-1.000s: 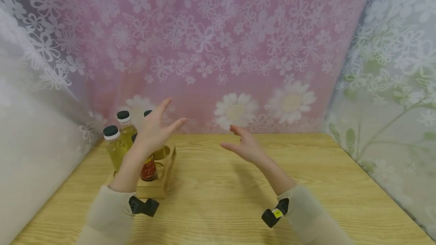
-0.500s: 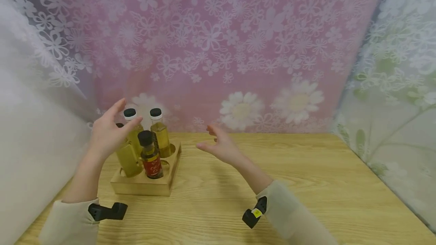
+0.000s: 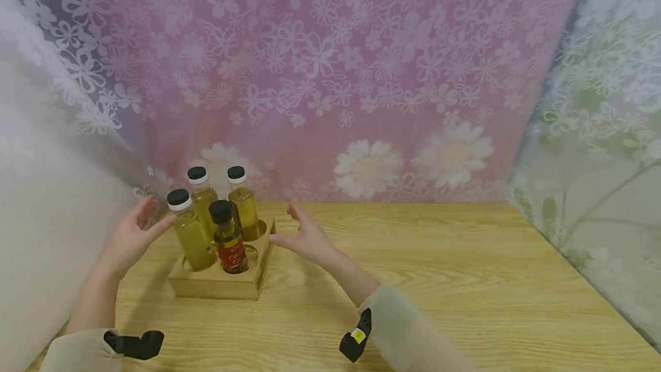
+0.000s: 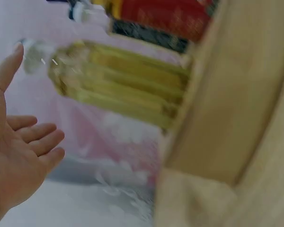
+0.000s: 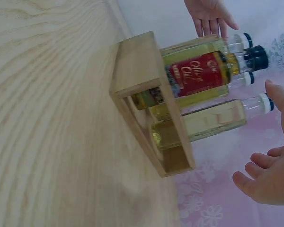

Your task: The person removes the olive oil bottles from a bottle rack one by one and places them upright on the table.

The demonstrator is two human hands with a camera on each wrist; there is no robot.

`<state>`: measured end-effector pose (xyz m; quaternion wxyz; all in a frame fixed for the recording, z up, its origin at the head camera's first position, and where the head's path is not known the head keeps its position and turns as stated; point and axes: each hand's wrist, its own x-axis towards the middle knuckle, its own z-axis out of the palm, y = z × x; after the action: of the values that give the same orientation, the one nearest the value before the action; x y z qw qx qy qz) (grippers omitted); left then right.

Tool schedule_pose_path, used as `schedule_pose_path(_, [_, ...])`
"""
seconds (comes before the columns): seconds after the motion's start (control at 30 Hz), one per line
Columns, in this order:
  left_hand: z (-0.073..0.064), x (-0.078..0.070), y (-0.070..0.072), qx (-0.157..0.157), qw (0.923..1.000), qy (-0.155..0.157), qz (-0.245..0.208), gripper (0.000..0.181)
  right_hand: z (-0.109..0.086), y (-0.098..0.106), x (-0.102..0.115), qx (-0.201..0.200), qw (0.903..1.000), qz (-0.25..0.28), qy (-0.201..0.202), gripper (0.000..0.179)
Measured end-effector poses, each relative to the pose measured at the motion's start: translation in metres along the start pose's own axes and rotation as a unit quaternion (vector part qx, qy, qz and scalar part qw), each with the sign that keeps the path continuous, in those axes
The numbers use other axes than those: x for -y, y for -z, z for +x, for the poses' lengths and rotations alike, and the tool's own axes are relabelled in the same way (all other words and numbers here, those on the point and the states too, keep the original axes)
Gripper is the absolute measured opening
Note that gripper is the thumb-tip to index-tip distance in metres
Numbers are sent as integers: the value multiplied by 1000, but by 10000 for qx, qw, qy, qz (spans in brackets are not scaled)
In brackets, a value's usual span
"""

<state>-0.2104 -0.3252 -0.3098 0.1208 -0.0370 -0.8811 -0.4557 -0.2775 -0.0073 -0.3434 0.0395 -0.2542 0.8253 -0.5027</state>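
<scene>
A wooden bottle rack [image 3: 217, 287] stands on the left part of the table with several bottles upright in its round holes. One is a dark-capped olive oil bottle [image 3: 231, 248] with a red label. Around it are a front-left oil bottle [image 3: 192, 243], a back-left oil bottle [image 3: 202, 200] and a back-right oil bottle [image 3: 244, 211], all with yellow liquid and white-collared black caps. My left hand [image 3: 126, 240] is at the rack's left, thumb close to the front-left bottle's neck. At the other side, my right hand [image 3: 307, 240] is spread, thumb near the rack's right edge. Both hands hold nothing.
The wood-grain table [image 3: 439, 280] stretches to the right and toward me. A pink flowered curtain [image 3: 335, 73] hangs behind it, with a pale sheet [image 3: 62, 200] along the left and a leaf-patterned sheet [image 3: 594, 159] along the right.
Both hands have moved left. The left hand passed over the bottles to the rack's left side and dropped lower; the right hand came close to the rack. The rack stays put.
</scene>
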Motion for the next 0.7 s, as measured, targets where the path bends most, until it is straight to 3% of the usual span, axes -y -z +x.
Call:
schedule_pose_path(0.17, [-3, 37, -5, 415, 9990, 132, 84, 82, 1, -16, -12, 90, 9998, -163, -113, 85])
schedule_pose_path(0.3, [-6, 57, -11, 725, 9970, 216, 187, 83, 1, -29, -22, 254, 9993, -174, -207, 87])
schedule_pose_path(0.5, [-9, 75, -21, 1492, 9882, 334, 136, 85, 1, -48, -33, 575, 9981, -166, -154, 88])
schedule_pose_path(0.7, [-8, 84, -32, 1641, 9864, -35, 92, 83, -3, -62, -36, 729, 9968, -269, -193, 91])
